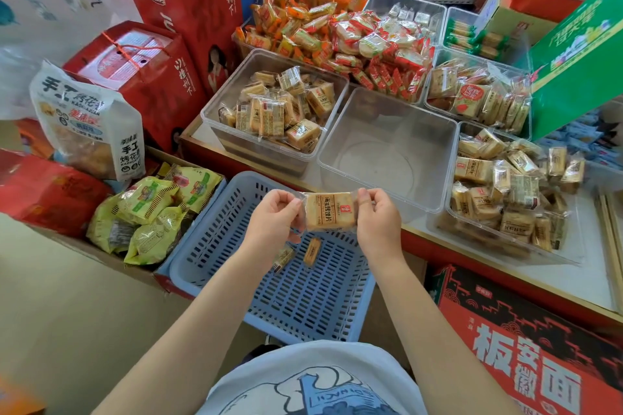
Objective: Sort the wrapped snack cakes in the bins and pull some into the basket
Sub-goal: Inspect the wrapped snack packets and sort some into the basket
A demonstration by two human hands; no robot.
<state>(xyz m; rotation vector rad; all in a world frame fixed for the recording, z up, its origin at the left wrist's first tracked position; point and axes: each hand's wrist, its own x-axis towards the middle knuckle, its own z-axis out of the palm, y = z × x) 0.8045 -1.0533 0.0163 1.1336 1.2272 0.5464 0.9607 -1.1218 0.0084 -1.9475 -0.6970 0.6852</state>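
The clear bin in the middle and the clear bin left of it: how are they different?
The middle bin holds nothing; the left bin is partly filled with wrapped snack cakes. The middle bin sits nearer the blue basket; the left bin sits farther back. Both are clear plastic.

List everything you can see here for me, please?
held snack cake: one, tan, above the basket
basket: one, blue, below the counter, two cakes inside
empty bin: one, clear, centre of counter
left cake bin: one, clear, tan cakes
right cake bin: one, clear, tan cakes
orange and red snacks: heap, behind bins
red boxes: two, left
yellow-green bags: several, left of basket
left hand: fingers pinch the wrapper
right hand: fingers pinch the wrapper
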